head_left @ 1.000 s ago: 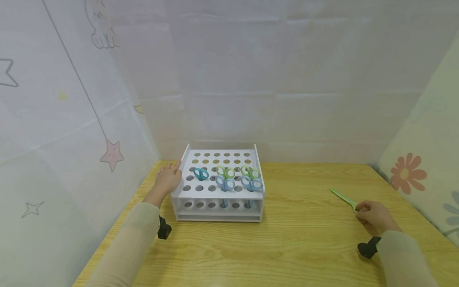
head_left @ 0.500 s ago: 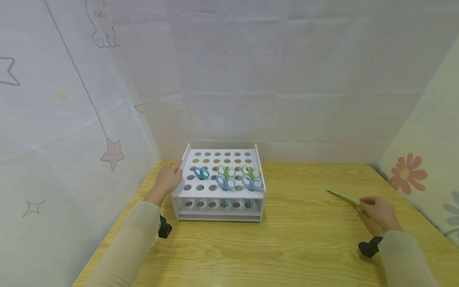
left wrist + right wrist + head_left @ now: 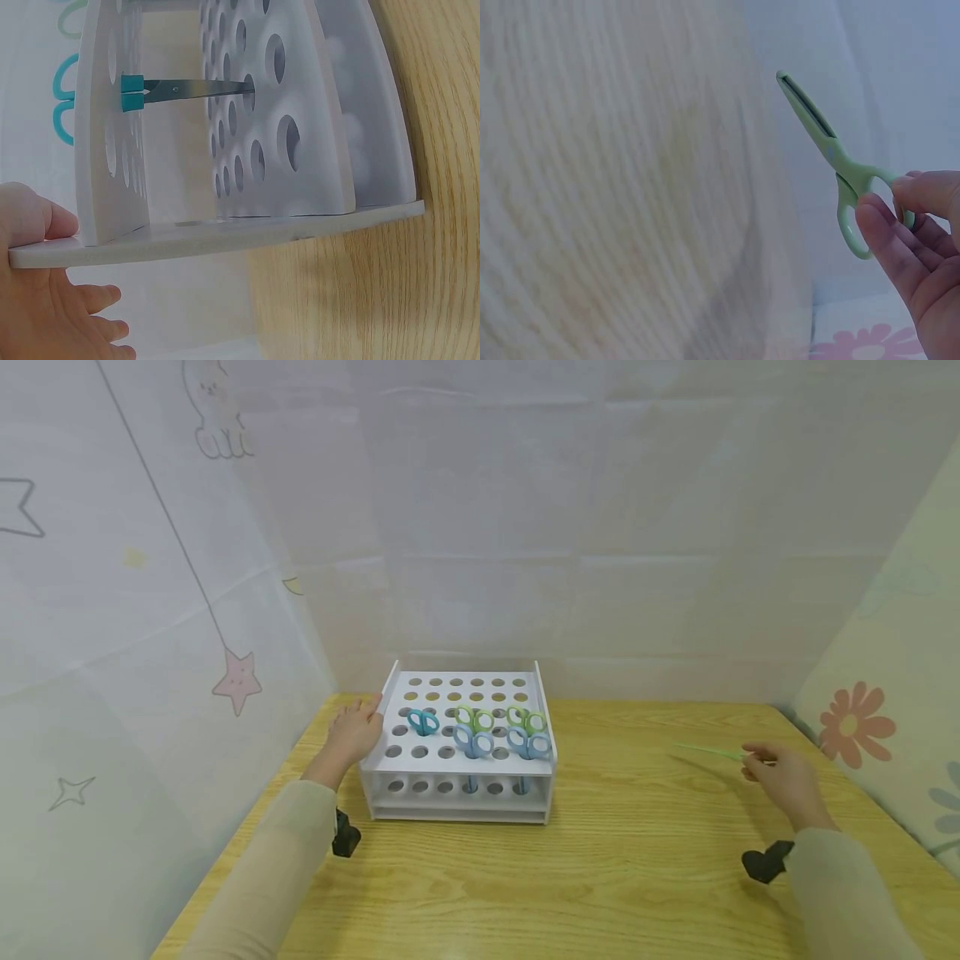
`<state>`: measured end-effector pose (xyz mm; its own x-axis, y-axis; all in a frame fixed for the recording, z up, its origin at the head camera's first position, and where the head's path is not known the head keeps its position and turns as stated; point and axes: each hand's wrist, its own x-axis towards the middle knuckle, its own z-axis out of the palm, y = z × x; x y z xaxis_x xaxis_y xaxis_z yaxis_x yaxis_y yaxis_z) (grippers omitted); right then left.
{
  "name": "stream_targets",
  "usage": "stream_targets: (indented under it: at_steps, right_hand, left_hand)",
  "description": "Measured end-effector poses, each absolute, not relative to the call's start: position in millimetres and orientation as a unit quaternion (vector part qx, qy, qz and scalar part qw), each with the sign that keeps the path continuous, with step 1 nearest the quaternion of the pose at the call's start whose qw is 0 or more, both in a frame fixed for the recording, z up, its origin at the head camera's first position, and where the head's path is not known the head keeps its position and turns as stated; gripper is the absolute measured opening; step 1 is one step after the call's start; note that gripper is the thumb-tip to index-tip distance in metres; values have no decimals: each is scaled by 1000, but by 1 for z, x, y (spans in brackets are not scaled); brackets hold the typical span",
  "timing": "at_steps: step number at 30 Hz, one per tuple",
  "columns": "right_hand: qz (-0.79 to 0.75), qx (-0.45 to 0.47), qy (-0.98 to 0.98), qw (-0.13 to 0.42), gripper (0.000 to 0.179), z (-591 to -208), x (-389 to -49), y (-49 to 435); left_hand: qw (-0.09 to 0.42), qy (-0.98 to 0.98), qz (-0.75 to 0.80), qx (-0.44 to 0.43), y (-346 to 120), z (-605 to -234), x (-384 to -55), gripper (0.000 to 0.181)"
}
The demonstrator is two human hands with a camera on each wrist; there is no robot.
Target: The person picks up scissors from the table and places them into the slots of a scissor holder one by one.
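My left hand (image 3: pixel 352 732) holds the left side panel of a white rack (image 3: pixel 457 766), thumb on the inner face and fingers on the outer in the left wrist view. The rack has tiers of round holes. Teal-handled scissors (image 3: pixel 133 101) stand in it, blades down through a hole. Two pairs with light blue handles (image 3: pixel 472 750) and two with green ones (image 3: pixel 483 727) are there too. Off to the right, my right hand (image 3: pixel 786 783) pinches green scissors (image 3: pixel 840 160) by a finger loop, blades pointing left, above the table.
The wooden table (image 3: pixel 622 877) runs back to a pale sheet wall (image 3: pixel 480 527). More printed sheets close off the left and right sides. A black wrist camera (image 3: pixel 345 837) sits on the left wrist, another on the right.
My right hand has lifted the green scissors off the table and moved slightly away from me, turning them so they show edge-on in the head view. My left hand stays on the rack.
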<state>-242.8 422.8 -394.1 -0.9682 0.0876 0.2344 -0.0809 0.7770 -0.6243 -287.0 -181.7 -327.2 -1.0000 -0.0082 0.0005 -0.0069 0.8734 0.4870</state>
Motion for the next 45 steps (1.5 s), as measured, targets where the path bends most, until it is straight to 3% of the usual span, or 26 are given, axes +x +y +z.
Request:
stream_targets:
  at_steps: [9, 23, 45]
  right_hand:
    - [320, 26, -934, 155, 35, -374, -251, 406]
    - [399, 39, -900, 171, 47, -339, -252, 373]
    - [358, 117, -902, 213, 36, -323, -260, 342]
  left_hand:
    - [0, -967, -255, 6, -183, -328, -287, 53]
    - [8, -969, -249, 1, -182, -327, -286, 53]
    - [5, -968, -249, 1, -181, -325, -285, 53]
